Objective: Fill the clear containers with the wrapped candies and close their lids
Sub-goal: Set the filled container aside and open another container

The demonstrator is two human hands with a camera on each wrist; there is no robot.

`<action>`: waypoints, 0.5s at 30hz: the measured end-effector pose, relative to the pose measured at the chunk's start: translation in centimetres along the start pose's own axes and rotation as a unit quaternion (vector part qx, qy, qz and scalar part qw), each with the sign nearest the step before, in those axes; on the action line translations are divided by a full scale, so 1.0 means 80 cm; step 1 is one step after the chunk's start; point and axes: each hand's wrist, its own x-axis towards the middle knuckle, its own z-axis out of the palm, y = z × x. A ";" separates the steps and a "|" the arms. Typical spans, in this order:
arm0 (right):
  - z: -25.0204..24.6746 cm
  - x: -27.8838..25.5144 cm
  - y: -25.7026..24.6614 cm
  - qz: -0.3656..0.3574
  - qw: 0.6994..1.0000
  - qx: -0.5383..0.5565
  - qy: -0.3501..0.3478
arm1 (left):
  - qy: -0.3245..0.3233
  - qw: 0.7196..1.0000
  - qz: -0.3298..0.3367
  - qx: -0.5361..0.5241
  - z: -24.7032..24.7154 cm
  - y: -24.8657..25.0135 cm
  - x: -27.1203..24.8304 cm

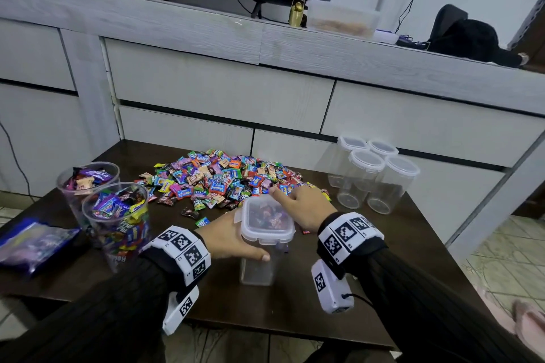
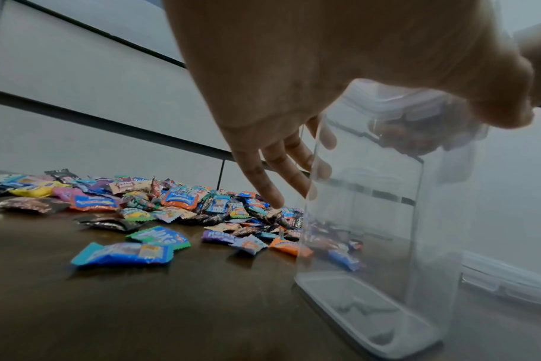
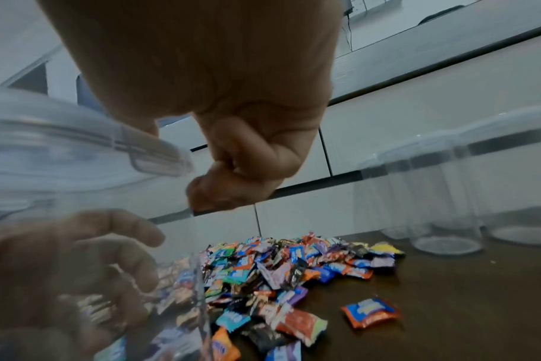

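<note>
A square clear container (image 1: pixel 257 267) stands at the middle of the dark table (image 1: pixel 413 244) with its lid (image 1: pixel 267 222) on top. My left hand (image 1: pixel 234 240) grips its body, thumb on the near side and fingers (image 2: pixel 281 168) round the far side. In the left wrist view the container (image 2: pixel 371 219) looks empty inside. My right hand (image 1: pixel 303 206) holds the lid's far right edge, thumb along the rim and fingers (image 3: pixel 232 180) curled beside the lid flap (image 3: pixel 158 156). Just behind lies a heap of wrapped candies (image 1: pixel 224 180).
Two open round cups full of candies (image 1: pixel 118 215) (image 1: pixel 88 183) stand at the left, beside a blue bag (image 1: pixel 35 242). Several empty lidded containers (image 1: pixel 374 174) stand at the back right. Grey drawers (image 1: pixel 224 91) rise behind the table. Loose candies (image 3: pixel 371 312) lie right of the heap.
</note>
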 end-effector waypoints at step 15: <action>0.016 -0.007 0.014 0.096 0.964 0.228 -0.096 | -0.025 0.999 -0.018 0.017 0.000 -0.011 0.007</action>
